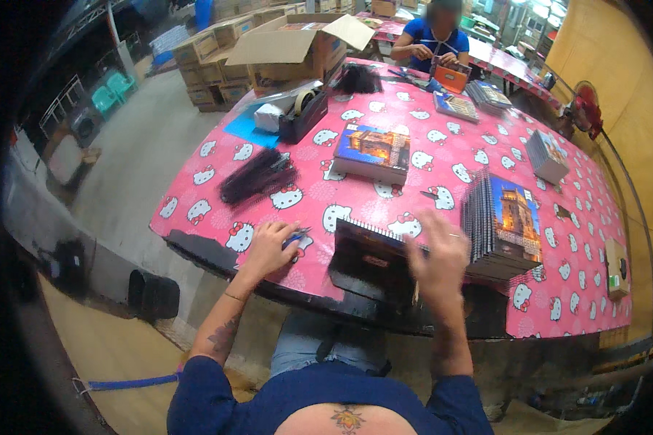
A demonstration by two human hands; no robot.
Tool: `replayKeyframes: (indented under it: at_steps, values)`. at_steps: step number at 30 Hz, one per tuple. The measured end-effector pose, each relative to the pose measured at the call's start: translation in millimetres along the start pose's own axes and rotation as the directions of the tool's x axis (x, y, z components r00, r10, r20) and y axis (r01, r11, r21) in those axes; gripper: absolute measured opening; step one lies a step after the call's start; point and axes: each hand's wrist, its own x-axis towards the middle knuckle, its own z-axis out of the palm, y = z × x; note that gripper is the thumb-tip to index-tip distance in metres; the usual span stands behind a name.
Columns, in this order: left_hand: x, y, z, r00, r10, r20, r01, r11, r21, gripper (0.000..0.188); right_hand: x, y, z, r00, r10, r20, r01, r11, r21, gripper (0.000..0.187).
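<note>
My left hand (268,250) rests on the pink table, its fingers closed round a small blue-handled pliers-like tool (295,236). In front of me lies a dark booklet (374,261) with a row of binding teeth along its far edge; it looks like a desk calendar. My right hand (442,257) is raised at the booklet's right end, and its fingers are smeared by motion. Just right of that hand stands a stack of spiral-bound booklets (511,225) with a lit tower on the cover. Farther off sits another stack of booklets (374,152) with a similar cover.
Black binding wires (257,177) lie in a bundle at left, near a black tape dispenser (302,116). Open cardboard box (290,54) stands behind. A co-worker (442,43) handles an orange item across the table. Smaller booklet stacks (548,156) and a red fan (586,109) are at right.
</note>
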Motion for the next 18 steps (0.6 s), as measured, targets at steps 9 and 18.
replayKeyframes:
  at_steps: [9,18]
  values:
    - [90,169,-36,0.749,0.553,0.364,-0.611,0.790,0.058,0.035,-22,163,-100,0.855,0.415,-0.311,-0.501,0.817,-0.286,0.037]
    - [194,306,-47,0.754,0.497,-0.431,-0.647,0.447,-0.618,0.029,-42,184,-121,0.808,0.306,-0.503,-0.414,0.903,-0.116,0.054]
